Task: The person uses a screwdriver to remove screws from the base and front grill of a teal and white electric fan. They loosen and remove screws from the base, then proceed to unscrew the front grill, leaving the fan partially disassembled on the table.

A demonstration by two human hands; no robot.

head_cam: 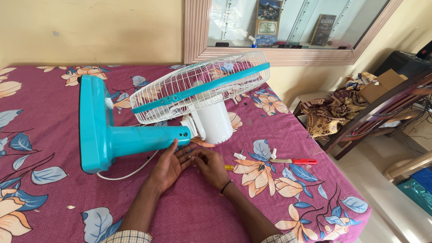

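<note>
A table fan lies on its side on the floral cloth. Its turquoise base (92,121) stands on edge at the left, its turquoise stem (148,138) points right, and its white wire cage (198,85) with the white motor housing (215,122) tilts up behind. My left hand (168,164) rests on the cloth right under the stem's end, fingers spread. My right hand (209,164) lies next to it, fingertips meeting the left hand's around something small that I cannot make out. A yellow screwdriver handle (229,167) peeks out beside my right hand.
A red-handled knife (294,161) and small white plastic parts (240,156) lie to the right on the magenta flowered tablecloth (54,189). The fan's white cord (130,171) loops below the stem. A wooden chair (378,112) with piled cloth stands beyond the table's right edge.
</note>
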